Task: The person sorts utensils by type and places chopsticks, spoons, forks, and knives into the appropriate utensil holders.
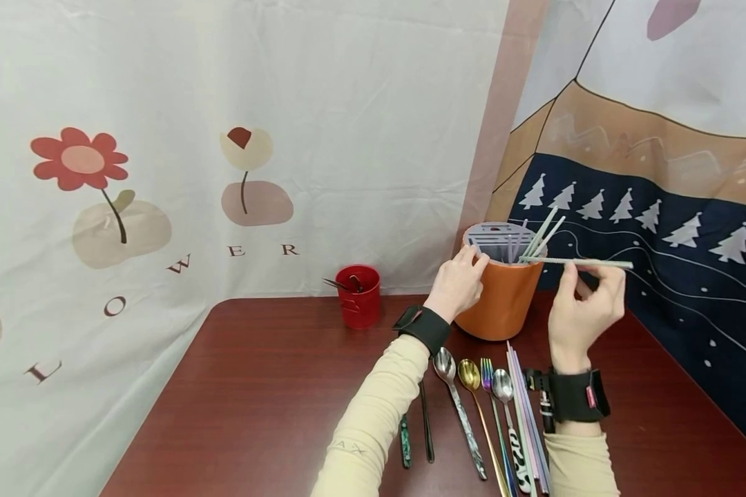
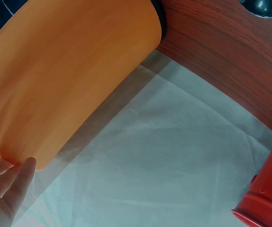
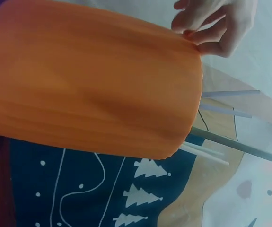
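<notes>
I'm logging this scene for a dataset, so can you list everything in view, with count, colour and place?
Orange holder: one, orange with a grey slotted top, back of the table, right of centre.
Chopsticks in holder: a few, pale grey-green, leaning out to the right.
Chopstick: one, pale grey-green, held level at the holder's rim.
Red cup: one, red, left of the holder, dark utensils inside.
Spoons: three, silver, gold and patterned-handle, near edge.
Fork: one, iridescent, between the spoons.
Loose chopsticks: several, pastel, right of the spoons.
Dark utensils: two, by the left sleeve.
Table: one, dark red wood.
Backdrops: two, flower print and tree print.
Left hand: touches the holder's rim.
Right hand: pinches the chopstick.
</notes>
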Tool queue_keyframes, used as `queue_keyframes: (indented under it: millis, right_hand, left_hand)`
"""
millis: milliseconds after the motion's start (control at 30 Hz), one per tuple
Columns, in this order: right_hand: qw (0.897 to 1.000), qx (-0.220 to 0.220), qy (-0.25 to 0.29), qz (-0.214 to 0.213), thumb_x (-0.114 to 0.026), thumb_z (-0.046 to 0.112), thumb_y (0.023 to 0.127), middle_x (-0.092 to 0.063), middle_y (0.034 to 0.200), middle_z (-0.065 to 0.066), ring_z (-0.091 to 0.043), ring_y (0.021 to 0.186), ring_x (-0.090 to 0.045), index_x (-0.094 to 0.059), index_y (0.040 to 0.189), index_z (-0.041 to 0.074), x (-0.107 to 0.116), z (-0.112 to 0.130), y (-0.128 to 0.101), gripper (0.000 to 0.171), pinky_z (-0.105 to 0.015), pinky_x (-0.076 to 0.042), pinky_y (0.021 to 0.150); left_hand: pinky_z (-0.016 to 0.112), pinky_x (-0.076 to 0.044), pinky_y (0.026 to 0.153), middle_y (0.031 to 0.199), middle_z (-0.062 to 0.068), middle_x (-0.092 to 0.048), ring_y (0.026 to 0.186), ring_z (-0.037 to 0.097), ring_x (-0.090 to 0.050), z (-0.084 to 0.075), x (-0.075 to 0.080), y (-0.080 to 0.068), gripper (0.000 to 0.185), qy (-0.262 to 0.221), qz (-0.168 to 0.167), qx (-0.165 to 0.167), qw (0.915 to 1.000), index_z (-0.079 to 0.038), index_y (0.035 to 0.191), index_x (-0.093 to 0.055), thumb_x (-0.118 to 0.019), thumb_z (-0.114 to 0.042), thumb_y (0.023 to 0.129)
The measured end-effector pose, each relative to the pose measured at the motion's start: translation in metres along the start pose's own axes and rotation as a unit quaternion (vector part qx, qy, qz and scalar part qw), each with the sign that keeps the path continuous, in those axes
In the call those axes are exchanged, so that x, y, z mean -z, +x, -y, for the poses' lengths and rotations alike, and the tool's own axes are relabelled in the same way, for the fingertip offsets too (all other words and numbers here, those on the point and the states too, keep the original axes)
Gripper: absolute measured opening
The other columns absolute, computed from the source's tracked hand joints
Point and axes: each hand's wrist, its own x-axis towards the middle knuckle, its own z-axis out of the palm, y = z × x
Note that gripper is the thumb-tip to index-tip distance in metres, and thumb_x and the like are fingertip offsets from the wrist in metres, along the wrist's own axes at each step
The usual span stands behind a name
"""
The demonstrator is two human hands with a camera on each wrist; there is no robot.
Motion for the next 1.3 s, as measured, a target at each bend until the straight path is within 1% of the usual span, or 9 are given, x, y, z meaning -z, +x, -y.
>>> queue_keyframes:
  millis: [233, 400, 500, 633, 767, 900, 1033, 1200, 1300]
  right_hand:
    - [0.996, -0.015, -0.049, 0.078, -0.062, 0.017, 0.091, -0.057, 0.091, 0.006, 0.008, 0.090, -0.052, -0.062, 0.098, -0.005, -0.014, -0.012, 0.007, 0.024, 0.001, -0.042, 0.071]
    - [0.992, -0.027, -0.064, 0.105, -0.062, 0.015, 0.091, -0.057, 0.090, 0.010, -0.001, 0.089, -0.058, -0.063, 0.098, -0.005, -0.007, -0.020, -0.003, 0.021, 0.003, -0.041, 0.069]
    - [0.987, -0.031, -0.082, 0.131, -0.060, 0.015, 0.092, -0.059, 0.088, 0.001, 0.007, 0.085, -0.053, -0.063, 0.097, -0.006, 0.002, -0.028, -0.012, 0.021, 0.004, -0.039, 0.069]
    - [0.976, -0.040, -0.119, 0.175, -0.057, 0.015, 0.093, -0.061, 0.090, -0.018, 0.020, 0.078, -0.041, -0.063, 0.096, -0.006, 0.016, -0.040, -0.024, 0.022, 0.004, -0.035, 0.068]
    - [0.955, -0.058, -0.179, 0.231, -0.058, 0.017, 0.093, -0.064, 0.090, -0.019, 0.006, 0.074, -0.048, -0.063, 0.098, -0.004, 0.029, -0.051, -0.035, 0.022, -0.008, -0.035, 0.065]
    - [0.913, -0.085, -0.235, 0.324, -0.056, 0.019, 0.094, -0.066, 0.094, -0.019, -0.025, 0.079, -0.061, -0.063, 0.104, -0.002, 0.039, -0.061, -0.039, 0.024, -0.029, -0.043, 0.065]
    - [0.853, -0.109, -0.276, 0.428, -0.053, 0.015, 0.093, -0.066, 0.095, -0.021, -0.032, 0.076, -0.063, -0.062, 0.106, -0.002, 0.047, -0.067, -0.035, 0.023, -0.037, -0.045, 0.057]
    - [0.763, -0.145, -0.314, 0.546, -0.049, 0.010, 0.089, -0.063, 0.095, -0.024, -0.030, 0.070, -0.059, -0.060, 0.103, -0.003, 0.056, -0.073, -0.031, 0.022, -0.036, -0.043, 0.053]
    - [0.708, -0.174, -0.325, 0.602, -0.048, 0.008, 0.086, -0.061, 0.083, -0.020, -0.027, 0.067, -0.056, -0.060, 0.087, 0.000, 0.060, -0.074, -0.030, 0.014, -0.035, -0.042, 0.053]
  left_hand:
    - [0.019, -0.053, 0.083, 0.128, 0.002, -0.055, 0.122, 0.012, -0.053, 0.001, -0.002, 0.000, 0.037, 0.003, -0.005, -0.005, 1.0000, -0.019, 0.127, -0.052, -0.054, -0.031, 0.092]
    - [0.019, -0.053, 0.083, 0.128, 0.002, -0.055, 0.122, 0.012, -0.053, 0.001, -0.001, 0.000, 0.037, 0.003, -0.002, -0.003, 1.0000, -0.019, 0.127, -0.052, -0.054, -0.031, 0.092]
    - [0.020, -0.053, 0.084, 0.129, 0.002, -0.055, 0.124, 0.012, -0.052, 0.000, 0.000, 0.000, 0.038, 0.001, 0.004, -0.001, 1.0000, -0.019, 0.128, -0.051, -0.054, -0.031, 0.092]
    - [0.020, -0.053, 0.083, 0.130, 0.002, -0.054, 0.126, 0.013, -0.051, -0.001, 0.001, 0.000, 0.039, 0.000, 0.009, -0.002, 1.0000, -0.019, 0.129, -0.051, -0.054, -0.030, 0.092]
    - [0.020, -0.054, 0.082, 0.130, 0.003, -0.054, 0.126, 0.013, -0.052, -0.001, 0.003, 0.000, 0.039, 0.000, 0.010, -0.001, 1.0000, -0.019, 0.129, -0.051, -0.054, -0.031, 0.092]
    - [0.020, -0.054, 0.082, 0.130, 0.002, -0.054, 0.125, 0.012, -0.052, -0.001, 0.004, 0.001, 0.039, -0.002, 0.010, 0.003, 0.9999, -0.019, 0.129, -0.051, -0.054, -0.030, 0.092]
    - [0.020, -0.054, 0.081, 0.130, 0.002, -0.054, 0.125, 0.012, -0.052, -0.001, 0.004, 0.001, 0.038, -0.005, 0.012, 0.002, 0.9999, -0.019, 0.129, -0.051, -0.053, -0.030, 0.093]
    - [0.020, -0.054, 0.081, 0.130, 0.003, -0.055, 0.126, 0.013, -0.052, -0.001, 0.003, -0.001, 0.037, -0.005, 0.004, 0.000, 1.0000, -0.018, 0.128, -0.052, -0.054, -0.030, 0.092]
    - [0.020, -0.054, 0.081, 0.129, 0.003, -0.055, 0.126, 0.014, -0.052, -0.001, 0.002, -0.002, 0.038, -0.003, -0.006, -0.002, 1.0000, -0.018, 0.127, -0.052, -0.055, -0.030, 0.092]
